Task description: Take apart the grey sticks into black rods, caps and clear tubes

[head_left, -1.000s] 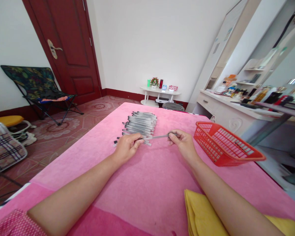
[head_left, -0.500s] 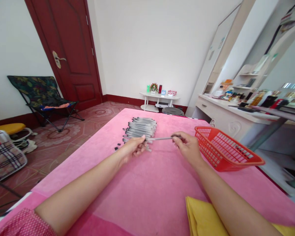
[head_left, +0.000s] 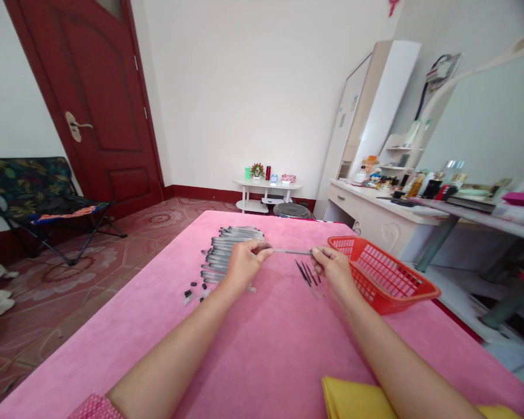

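Just below the frame's centre, a thin pen (head_left: 290,252) is spanning the gap between the hands: the left hand (head_left: 247,262) is pinching one end, the right hand (head_left: 334,267) the other. A sudden slip could be sending the left hand into the pens (head_left: 220,256) piled at centre left, scattering them. The right hand is hovering close to dark thin sticks (head_left: 305,272) and the red basket (head_left: 388,299), so a jerk could be knocking either.

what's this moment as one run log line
left hand: grips rod | right hand: grips other end | pens: beside left hand | dark sticks: beside right hand | basket: farther right
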The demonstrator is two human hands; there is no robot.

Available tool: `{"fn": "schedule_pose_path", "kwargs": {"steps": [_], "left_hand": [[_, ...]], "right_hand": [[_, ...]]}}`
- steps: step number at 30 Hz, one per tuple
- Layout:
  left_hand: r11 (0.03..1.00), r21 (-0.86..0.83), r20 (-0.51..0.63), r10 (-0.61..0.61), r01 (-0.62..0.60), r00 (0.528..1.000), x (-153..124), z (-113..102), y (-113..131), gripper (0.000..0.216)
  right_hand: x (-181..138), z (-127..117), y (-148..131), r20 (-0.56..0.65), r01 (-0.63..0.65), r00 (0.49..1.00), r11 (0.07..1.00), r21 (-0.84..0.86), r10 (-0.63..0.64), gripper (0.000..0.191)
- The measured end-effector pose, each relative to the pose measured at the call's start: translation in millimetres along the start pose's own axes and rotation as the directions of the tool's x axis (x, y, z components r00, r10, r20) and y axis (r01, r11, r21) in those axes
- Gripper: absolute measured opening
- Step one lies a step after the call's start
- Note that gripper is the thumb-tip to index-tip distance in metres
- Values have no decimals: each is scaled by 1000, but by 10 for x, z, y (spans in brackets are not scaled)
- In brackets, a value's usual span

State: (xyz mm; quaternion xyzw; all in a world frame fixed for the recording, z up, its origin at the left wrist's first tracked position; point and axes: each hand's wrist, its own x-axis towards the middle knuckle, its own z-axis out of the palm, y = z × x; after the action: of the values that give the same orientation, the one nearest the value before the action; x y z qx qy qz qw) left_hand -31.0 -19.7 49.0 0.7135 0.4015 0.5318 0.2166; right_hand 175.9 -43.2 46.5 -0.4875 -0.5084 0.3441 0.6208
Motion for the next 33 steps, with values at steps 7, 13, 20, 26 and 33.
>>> {"fn": "schedule_pose_path", "kwargs": {"steps": [7,13,20,26,33], "left_hand": [[985,55,59,-165,162,985,-69,-82,-207,40],[851,-276,179,-410,446,894,-61,-90,-321,48],[929,-262,198,-212,260,957,-79,-84,-309,28],[657,-519,300,-459,547,836,-80,-137,-309,36],[216,-697,467,-586,684,661,-34,-229,-440,19]], "right_hand": [[-23,74,-17,86,271,962,943,-193,-259,14],[-94,129,-31,125,359,933,881,-308,-337,16],[-41,97,-32,73,239,971,945,-222,-229,15],[2,20,-58,92,308,951,920,-240,-295,14],[35,-33,-68,90,286,958,932,-223,-272,15]]}}
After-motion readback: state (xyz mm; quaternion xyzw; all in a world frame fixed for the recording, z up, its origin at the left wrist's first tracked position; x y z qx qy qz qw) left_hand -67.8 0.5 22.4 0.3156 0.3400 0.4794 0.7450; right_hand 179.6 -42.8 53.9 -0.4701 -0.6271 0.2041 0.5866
